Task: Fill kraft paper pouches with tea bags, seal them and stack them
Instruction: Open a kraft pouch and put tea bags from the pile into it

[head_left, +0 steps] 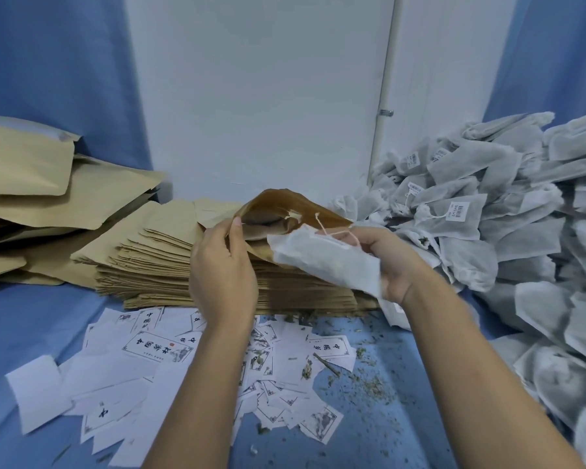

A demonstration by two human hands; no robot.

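Observation:
My left hand [222, 265] pinches the near lip of a kraft paper pouch [291, 206] and holds its mouth open above the stack of flat empty pouches [156, 262]. My right hand [391, 258] grips a white tea bag [325, 262] with a pale string, its upper corner at the pouch mouth. Something dark lies inside the pouch; I cannot tell what. A large heap of white tea bags [508, 211] rises at the right.
Filled kraft pouches [31, 184] lie piled at the left. White printed labels [156, 346] and loose tea crumbs [369, 384] are scattered over the blue cloth [21, 326] in front. A white wall and blue curtains stand behind.

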